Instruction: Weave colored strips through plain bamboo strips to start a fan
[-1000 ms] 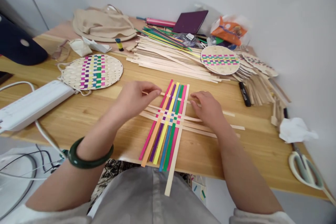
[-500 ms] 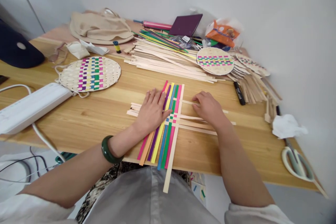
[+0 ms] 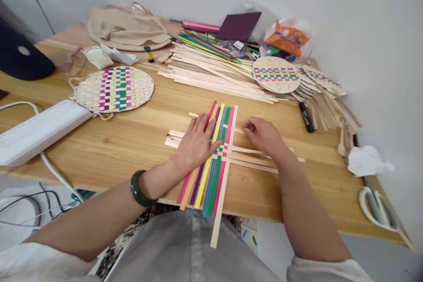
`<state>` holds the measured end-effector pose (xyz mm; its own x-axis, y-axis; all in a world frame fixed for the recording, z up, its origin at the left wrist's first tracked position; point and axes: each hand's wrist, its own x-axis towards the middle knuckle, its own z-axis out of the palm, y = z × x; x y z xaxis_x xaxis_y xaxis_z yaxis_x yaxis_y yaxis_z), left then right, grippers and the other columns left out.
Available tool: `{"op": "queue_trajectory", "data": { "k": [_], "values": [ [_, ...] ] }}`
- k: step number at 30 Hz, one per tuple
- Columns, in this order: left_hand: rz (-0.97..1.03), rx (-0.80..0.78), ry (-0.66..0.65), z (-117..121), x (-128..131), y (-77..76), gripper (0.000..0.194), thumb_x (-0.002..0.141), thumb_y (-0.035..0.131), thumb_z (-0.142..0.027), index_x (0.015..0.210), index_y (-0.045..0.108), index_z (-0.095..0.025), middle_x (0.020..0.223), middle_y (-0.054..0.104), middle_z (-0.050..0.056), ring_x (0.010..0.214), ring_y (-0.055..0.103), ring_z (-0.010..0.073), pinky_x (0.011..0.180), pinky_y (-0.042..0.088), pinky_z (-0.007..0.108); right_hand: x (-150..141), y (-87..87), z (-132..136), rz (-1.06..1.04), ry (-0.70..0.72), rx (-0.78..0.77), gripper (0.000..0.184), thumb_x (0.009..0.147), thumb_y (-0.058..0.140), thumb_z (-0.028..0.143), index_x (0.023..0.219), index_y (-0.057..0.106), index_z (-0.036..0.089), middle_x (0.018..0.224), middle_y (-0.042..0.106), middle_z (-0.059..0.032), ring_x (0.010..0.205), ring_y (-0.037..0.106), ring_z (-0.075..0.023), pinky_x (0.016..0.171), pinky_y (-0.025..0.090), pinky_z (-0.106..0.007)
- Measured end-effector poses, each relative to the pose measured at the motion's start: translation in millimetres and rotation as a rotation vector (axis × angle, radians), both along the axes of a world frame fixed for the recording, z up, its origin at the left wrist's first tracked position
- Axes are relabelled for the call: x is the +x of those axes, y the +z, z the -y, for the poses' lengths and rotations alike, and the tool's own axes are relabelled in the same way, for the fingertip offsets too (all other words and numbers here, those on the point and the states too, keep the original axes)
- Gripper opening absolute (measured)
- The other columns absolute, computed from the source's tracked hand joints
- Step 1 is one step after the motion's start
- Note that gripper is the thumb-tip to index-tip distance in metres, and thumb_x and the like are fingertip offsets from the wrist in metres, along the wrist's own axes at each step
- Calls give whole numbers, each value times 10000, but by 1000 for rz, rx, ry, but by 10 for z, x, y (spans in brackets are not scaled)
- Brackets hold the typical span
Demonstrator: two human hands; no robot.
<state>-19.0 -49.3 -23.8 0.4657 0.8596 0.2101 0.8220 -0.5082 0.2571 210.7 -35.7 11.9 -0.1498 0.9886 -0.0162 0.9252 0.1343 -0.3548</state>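
A row of coloured flat strips [image 3: 205, 176] in pink, orange, purple, yellow, blue and green lies lengthwise on the table, with a pale strip [image 3: 220, 211] along its right side. Several pale strips [image 3: 251, 158] cross them, forming a small checked weave [image 3: 225, 147]. My left hand [image 3: 194, 143] rests flat over the coloured strips, fingers stretched out, hiding part of the crossing. To the right, my right hand [image 3: 264, 136] is pinched around the farthest pale cross strip [image 3: 237, 130], whose left end shows beyond my left fingers. The fingertips' exact contact is partly hidden.
A finished woven oval [image 3: 142, 90] lies left, beside a white power strip [image 3: 42, 130]. Behind are piled pale strips [image 3: 211, 75] and another woven oval [image 3: 276, 75]. A black marker [image 3: 306, 117], crumpled tissue [image 3: 368, 161] and scissors [image 3: 378, 209] are at right.
The farthest pale cross strip has slid left; its end now sticks out past my left hand. My right fingers have curled in more. The view has shifted slightly.
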Motion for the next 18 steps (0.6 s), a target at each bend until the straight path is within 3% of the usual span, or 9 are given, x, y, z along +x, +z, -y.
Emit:
{"op": "queue_trajectory", "data": {
  "k": [4,9,15,18],
  "values": [
    [30,-8,13,6,4,-12,685,931,520,-475,1413,432,3,1471,434,284,1431,348,389,1189,269,529,66,21,31,149,48,45,114,822,597,264,902,649,201,959,685,-79,893,597,-235,734,435,-344],
    [15,25,13,24,11,-17,670,934,516,-479,1418,435,-23,1475,435,276,1432,346,388,1183,270,539,86,21,25,192,89,8,54,804,569,205,773,612,199,874,660,-76,847,582,-222,696,420,-331],
    [10,1,25,29,13,2,682,945,492,-488,1427,427,-10,1486,416,284,1440,330,395,1197,240,532,96,24,-3,-34,-15,-79,122,810,525,223,850,638,202,808,698,-35,710,595,-170,643,414,-299],
    [84,-18,14,3,-6,-22,716,949,478,-495,1468,348,-19,1524,355,289,1457,293,394,1182,258,555,57,5,-23,-152,23,-50,153,804,516,208,851,661,194,815,712,-36,713,601,-161,686,444,-297]
  ]
}}
